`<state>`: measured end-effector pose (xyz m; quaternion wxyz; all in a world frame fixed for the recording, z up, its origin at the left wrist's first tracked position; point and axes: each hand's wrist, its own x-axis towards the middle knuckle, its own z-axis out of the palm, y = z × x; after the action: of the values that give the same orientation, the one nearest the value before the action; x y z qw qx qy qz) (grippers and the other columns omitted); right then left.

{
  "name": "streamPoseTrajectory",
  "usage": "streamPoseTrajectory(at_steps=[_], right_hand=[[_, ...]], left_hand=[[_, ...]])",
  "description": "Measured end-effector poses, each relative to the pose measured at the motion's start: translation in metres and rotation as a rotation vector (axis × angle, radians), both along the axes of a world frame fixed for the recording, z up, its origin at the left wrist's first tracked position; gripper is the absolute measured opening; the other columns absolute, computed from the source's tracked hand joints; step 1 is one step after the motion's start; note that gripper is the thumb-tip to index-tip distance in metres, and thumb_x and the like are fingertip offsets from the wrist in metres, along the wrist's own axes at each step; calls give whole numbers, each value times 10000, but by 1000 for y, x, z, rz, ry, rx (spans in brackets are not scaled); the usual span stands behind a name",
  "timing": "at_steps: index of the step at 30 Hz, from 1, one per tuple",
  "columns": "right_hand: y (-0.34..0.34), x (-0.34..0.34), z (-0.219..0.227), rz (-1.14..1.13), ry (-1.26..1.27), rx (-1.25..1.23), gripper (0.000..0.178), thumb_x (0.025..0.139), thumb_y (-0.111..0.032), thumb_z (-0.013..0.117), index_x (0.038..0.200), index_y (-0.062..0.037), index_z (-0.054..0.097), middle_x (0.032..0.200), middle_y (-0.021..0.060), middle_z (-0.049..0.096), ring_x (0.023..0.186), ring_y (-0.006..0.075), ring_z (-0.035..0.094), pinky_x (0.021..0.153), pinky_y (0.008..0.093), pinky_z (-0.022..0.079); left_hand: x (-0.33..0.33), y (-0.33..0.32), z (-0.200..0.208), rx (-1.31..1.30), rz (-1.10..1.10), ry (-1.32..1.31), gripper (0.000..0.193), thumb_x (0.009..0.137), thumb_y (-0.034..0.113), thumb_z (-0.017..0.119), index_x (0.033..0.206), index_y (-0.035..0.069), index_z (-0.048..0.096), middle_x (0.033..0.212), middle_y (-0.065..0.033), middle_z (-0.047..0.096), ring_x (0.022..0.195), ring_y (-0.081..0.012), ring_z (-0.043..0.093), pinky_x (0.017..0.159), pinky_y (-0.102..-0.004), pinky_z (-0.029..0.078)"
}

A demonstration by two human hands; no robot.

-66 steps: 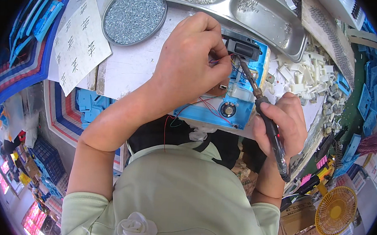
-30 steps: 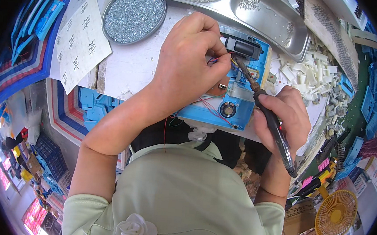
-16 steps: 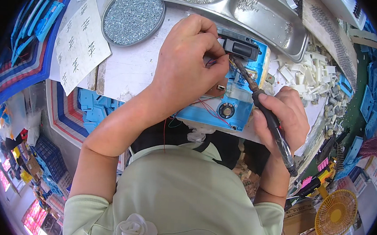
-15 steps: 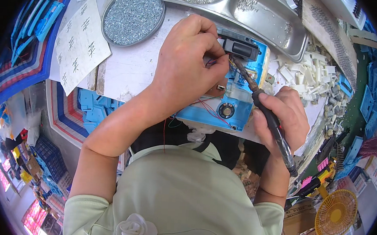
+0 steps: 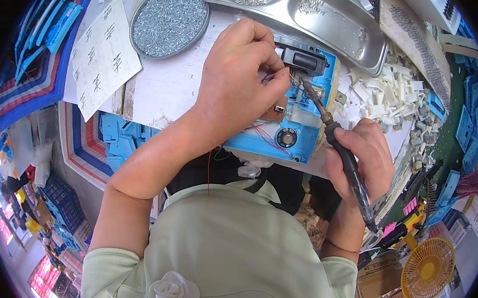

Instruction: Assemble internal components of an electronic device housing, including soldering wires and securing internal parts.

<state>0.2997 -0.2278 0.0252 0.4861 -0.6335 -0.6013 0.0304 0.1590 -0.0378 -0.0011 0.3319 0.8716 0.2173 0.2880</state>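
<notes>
A blue plastic housing point(image 5: 304, 148) lies in front of me on the table, with a small round speaker point(image 5: 286, 137), thin red wires and a brown circuit board point(image 5: 275, 111) inside. My left hand point(image 5: 245, 74) is over its left part, thumb and fingers pinched on thin wires beside a black block point(image 5: 302, 60). In my right hand point(image 5: 364, 156) is a soldering iron point(image 5: 350, 170), gripped by its black handle. Its metal tip points up and left into the housing, close to the wires near the black block. Whether the tip touches anything is hard to see.
Beyond the housing stand a round tray of small screws point(image 5: 170, 21) and a compartmented metal tray point(image 5: 336, 27). White plastic pieces point(image 5: 384, 92) are heaped at right. A marked paper sheet point(image 5: 104, 56) lies at left. A yellow fan point(image 5: 428, 270) is at lower right.
My right hand and the soldering iron have drawn slightly right and down, the tip backing away from the black block. My left hand keeps almost the same place and pinch.
</notes>
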Motion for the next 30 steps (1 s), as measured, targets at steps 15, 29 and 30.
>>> streamPoseTrajectory(at_steps=[15, 29, 30], right_hand=[[-7, 2, -3, -43, 2, 0, 318, 763, -56, 814, 1063, -26, 714, 719, 77, 606, 620, 258, 542, 609, 363, 453], [0, 2, -3, -7, 2, -21, 328, 746, -36, 818, 1055, -29, 708, 692, 68, 573, 600, 253, 521, 584, 359, 419], [1, 2, -3, -1, -1, -30, 328, 752, -40, 819, 1060, -32, 708, 693, 69, 576, 603, 254, 525, 587, 359, 423]], left_hand=[[-1, 2, 3, -4, -22, 4, 109, 751, 29, 780, 792, -15, 689, 985, -89, 598, 830, -199, 618, 717, -296, 510], [-1, 1, 4, -9, -23, 40, 108, 748, 23, 774, 806, -14, 691, 1004, -93, 602, 844, -206, 626, 712, -300, 517], [-1, 2, 4, 5, -22, 42, 106, 748, 23, 774, 806, -11, 692, 1007, -94, 605, 851, -209, 629, 714, -303, 519]])
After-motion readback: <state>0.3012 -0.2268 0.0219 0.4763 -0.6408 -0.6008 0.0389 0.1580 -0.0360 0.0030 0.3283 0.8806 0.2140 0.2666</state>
